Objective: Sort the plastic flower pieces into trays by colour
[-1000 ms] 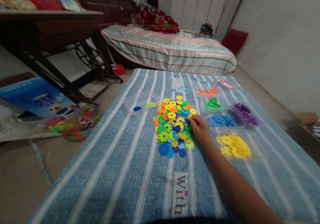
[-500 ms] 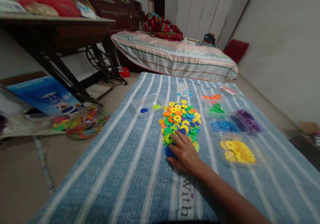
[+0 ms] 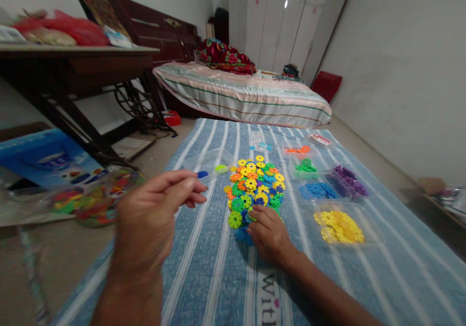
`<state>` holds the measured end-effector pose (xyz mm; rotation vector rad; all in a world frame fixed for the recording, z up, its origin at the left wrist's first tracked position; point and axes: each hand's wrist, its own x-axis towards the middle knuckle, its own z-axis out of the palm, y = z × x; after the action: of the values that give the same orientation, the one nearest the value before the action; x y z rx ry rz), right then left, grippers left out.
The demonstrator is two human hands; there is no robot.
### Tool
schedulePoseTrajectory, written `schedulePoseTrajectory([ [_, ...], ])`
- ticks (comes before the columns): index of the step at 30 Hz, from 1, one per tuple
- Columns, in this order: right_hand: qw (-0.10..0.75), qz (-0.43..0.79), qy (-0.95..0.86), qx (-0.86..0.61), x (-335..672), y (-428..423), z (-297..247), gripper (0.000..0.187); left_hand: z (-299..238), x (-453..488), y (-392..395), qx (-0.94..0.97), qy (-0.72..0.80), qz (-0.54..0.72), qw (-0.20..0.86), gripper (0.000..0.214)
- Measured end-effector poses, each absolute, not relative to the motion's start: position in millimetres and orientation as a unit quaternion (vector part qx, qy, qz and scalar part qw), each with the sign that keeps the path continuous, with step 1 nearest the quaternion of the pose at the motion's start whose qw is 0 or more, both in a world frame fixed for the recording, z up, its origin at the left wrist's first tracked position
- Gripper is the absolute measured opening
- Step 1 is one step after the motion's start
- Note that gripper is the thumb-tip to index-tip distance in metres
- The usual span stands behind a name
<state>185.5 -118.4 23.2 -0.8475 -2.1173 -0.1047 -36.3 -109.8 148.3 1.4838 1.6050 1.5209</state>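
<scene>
A mixed pile of flower-shaped plastic discs point(image 3: 251, 184) in yellow, orange, green and blue lies on the striped cloth point(image 3: 204, 238). My right hand point(image 3: 270, 233) is at its near edge, fingers bent together at a small disc point(image 3: 249, 213) among the others. Beside the fingertips rests a yellow-green disc point(image 3: 235, 219), with blue discs point(image 3: 243, 236) just nearer. Raised left of the pile, my left hand point(image 3: 155, 209) has its thumb pressed to the bent fingers; whatever they hold is hidden. Behind it stands a clear tray point(image 3: 227, 157) with dark blue and lime discs.
On the right, clear boxes hold yellow discs point(image 3: 338, 226), blue discs point(image 3: 318, 190), purple discs point(image 3: 349, 180), green discs point(image 3: 306, 167) and orange discs point(image 3: 298, 150). A small white-and-red box point(image 3: 320, 140) sits behind. Bags of colourful pieces point(image 3: 98, 197) lie at left; a bed point(image 3: 247, 95) stands beyond.
My left hand has come into view from the left. The fingers of my right hand have drawn together, and a yellow-green disc now lies out at the pile's left edge. The view has tilted slightly.
</scene>
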Motion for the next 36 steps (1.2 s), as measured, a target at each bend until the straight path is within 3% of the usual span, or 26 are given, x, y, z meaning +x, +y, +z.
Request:
schedulePoseTrajectory([
  [3,0.422,-0.076,-0.818,-0.383,220.6,-107.1,43.2,0.011,110.4,-23.6,-82.8,0.569,0.618,0.47,0.27,0.021],
  [7,0.4,-0.225,-0.716,-0.527,286.7,-83.3,71.1,0.015,55.9,-11.8,-56.2,0.633,0.643,0.388,0.19,0.023],
  [10,0.37,-0.262,-0.66,-0.599,312.0,-77.3,75.8,0.015,37.2,-2.0,-47.9,0.68,0.618,0.355,0.171,0.027],
  [20,0.381,-0.028,-0.802,-0.459,203.5,-121.3,22.6,0.012,4.2,4.8,-24.5,0.715,0.56,0.39,0.149,0.031],
  [28,0.282,-0.007,-0.817,-0.502,146.9,-109.0,19.3,0.031,-5.7,-0.5,-25.0,0.731,0.542,0.393,0.131,0.034],
  [36,0.328,0.003,-0.806,-0.492,140.5,-108.5,7.4,0.009,-8.3,-4.4,-18.6,0.736,0.535,0.396,0.123,0.033],
])
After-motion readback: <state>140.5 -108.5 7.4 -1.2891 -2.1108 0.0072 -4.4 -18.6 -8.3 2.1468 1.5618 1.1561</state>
